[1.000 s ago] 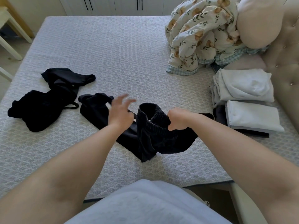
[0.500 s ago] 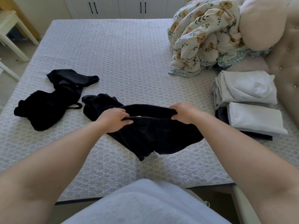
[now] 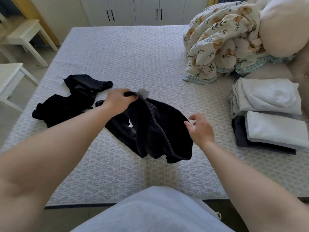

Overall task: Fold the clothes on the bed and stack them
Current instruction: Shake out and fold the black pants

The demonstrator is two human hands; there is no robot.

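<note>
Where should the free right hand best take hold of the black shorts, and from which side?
Probably the ribbed waistband at its near end, approached from the right. The left hand already grips the far end, so the band hangs toward the open right hand; pinching there would likely stretch the black shorts flat for folding.

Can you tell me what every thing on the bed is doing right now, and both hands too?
left hand: grips the waistband of the black shorts
right hand: fingers spread, holding nothing
black shorts: unfolded, one end lifted
other black clothes: crumpled, unfolded
white folded clothes: folded, stacked
second folded pile: white on dark, folded
floral blanket: bunched up
wardrobe doors: closed
</note>
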